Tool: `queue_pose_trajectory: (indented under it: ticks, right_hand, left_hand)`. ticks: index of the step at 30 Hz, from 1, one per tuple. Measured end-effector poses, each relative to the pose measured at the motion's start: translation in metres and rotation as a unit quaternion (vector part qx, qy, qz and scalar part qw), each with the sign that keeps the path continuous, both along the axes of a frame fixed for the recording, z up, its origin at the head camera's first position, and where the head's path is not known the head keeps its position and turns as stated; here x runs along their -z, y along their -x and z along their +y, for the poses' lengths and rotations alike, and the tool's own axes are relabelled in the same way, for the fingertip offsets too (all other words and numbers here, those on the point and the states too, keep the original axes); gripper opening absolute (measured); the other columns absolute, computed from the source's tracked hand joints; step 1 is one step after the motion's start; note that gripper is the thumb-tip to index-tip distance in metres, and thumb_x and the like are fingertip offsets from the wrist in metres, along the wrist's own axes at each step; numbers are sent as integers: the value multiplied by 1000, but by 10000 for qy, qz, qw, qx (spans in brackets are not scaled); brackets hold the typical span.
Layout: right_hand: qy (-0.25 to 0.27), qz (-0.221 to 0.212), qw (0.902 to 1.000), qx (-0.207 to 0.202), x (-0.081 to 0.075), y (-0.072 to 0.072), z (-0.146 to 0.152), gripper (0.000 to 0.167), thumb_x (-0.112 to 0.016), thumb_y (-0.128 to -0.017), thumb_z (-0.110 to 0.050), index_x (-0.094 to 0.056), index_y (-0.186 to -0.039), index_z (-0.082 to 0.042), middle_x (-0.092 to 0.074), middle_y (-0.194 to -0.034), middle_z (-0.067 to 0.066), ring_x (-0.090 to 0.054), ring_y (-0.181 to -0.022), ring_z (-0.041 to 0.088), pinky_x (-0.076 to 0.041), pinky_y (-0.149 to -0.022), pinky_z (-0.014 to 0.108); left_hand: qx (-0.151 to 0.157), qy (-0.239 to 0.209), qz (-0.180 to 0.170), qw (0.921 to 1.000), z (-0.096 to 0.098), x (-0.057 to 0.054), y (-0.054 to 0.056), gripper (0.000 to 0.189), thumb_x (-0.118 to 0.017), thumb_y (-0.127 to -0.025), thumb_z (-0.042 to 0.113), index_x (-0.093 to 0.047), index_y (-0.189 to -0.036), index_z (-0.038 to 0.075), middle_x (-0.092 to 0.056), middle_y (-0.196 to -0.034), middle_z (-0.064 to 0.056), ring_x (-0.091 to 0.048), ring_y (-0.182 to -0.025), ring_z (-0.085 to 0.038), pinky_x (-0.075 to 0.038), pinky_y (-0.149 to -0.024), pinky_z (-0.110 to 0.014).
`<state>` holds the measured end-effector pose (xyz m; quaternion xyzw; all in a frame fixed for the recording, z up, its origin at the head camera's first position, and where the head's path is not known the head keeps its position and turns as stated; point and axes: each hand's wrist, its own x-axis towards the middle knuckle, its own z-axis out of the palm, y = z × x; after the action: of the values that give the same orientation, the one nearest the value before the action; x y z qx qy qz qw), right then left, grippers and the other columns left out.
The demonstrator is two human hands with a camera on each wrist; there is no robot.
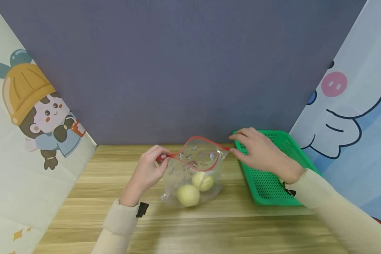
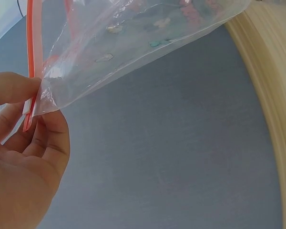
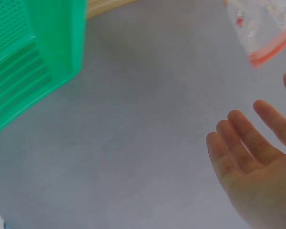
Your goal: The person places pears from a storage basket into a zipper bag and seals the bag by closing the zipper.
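Note:
A clear zip bag (image 1: 174, 178) with a red zip edge and small printed figures stands on the table, its mouth spread apart. Two round, pale yellow-green fruits (image 1: 188, 195) lie at the bottom of the bag. My left hand (image 1: 148, 167) pinches the bag's left top corner; in the left wrist view, thumb and fingers close on the red strip (image 2: 31, 102). Beside the right top corner is my right hand (image 1: 258, 150), fingers extended. The right wrist view shows that hand (image 3: 262, 167) with a gap between its fingers and the bag's corner (image 3: 257, 55).
A green plastic basket (image 1: 257, 201) stands right of the bag, under my right forearm. Something pale green inside it is mostly hidden by the wrist. Behind the wooden table (image 1: 190, 233) rises a dark grey panel (image 1: 190, 70), with cartoon-printed sheets at both sides.

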<state>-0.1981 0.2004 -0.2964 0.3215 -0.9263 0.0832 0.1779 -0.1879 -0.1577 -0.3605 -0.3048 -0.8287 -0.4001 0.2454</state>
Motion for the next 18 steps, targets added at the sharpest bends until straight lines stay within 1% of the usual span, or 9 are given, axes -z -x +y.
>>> queue_pose_trajectory:
  ticks: [5,13,18]
  right_hand:
    - [-13,-115,9996,238,3,6,17,36,-67,-98,-27,-67,-126,-4,-63,-123,12,-56,-112,33,-48,-92,52]
    - [-40,-354,9975,615,12,15,43,38,-65,-99,-30,-67,-127,-4,-62,-126,17,-55,-115,38,-46,-95,56]
    - [-119,-432,9962,743,19,26,57,41,-65,-99,-29,-64,-129,0,-61,-127,22,-54,-117,43,-45,-97,59]
  left_hand:
    - [-3,13,2,10000,1,0,0,18,-69,-88,-8,-72,-100,6,-67,-93,-7,-54,-74,-12,-48,-62,-28]
    - [-59,-48,304,9995,4,2,1,20,-70,-85,-11,-72,-97,5,-65,-89,-2,-55,-73,-11,-51,-61,-31]
    - [-58,-82,330,9994,7,1,0,19,-70,-84,-11,-72,-96,4,-66,-89,-3,-56,-74,-11,-52,-62,-29]
